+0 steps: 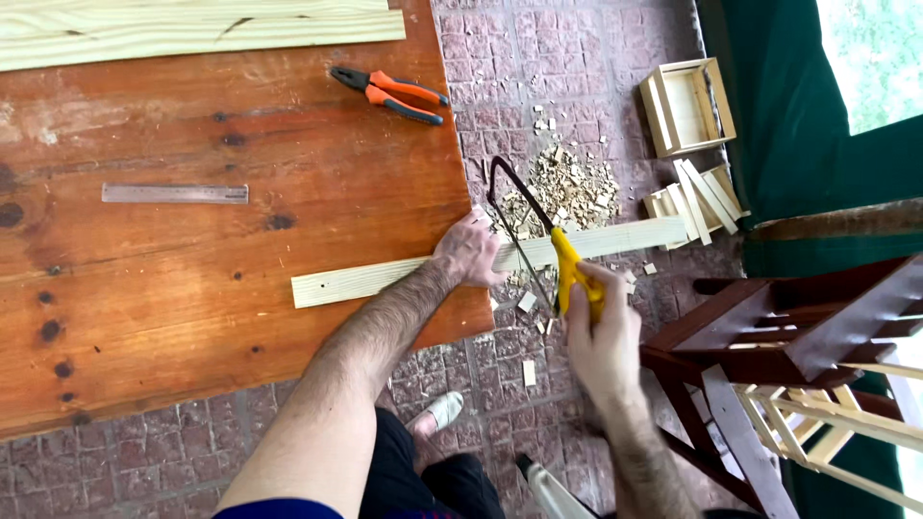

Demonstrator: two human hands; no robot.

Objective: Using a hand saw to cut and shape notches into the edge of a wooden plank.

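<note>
Left hand: we see the left hand (468,252) reaching forward from the lower middle, forearm stretched out, palm pressed down on the wooden strip (385,277) right at the edge of the table (192,288). The fingers are spread flat over the strip rather than curled round it.

Right hand: the right hand (598,332) is raised beyond the table edge, wrist bent, fingers wrapped tight round the yellow handle of the hacksaw (538,235).

Hacksaw: its black frame arches up and away from us, and the blade runs down to the strip just beside the left hand's fingertips.

Wooden strip: it lies slantwise, one end on the table, the other end jutting out over the brick floor (538,86).

Table things: a steel ruler (175,193) lies well apart to the left, orange-handled pliers (389,94) near the far edge, and a pale plank (192,29) along the top.

Floor: a heap of wood offcuts (567,187) sits under the cut; a small wooden crate (687,104) and stacked slats (702,197) lie further right.

Hard to make out: we cannot tell how deep the blade sits in the strip, since the thumb and frame crowd that spot. The right fingertips are hidden behind the handle. The plank is cut off by the top edge.
</note>
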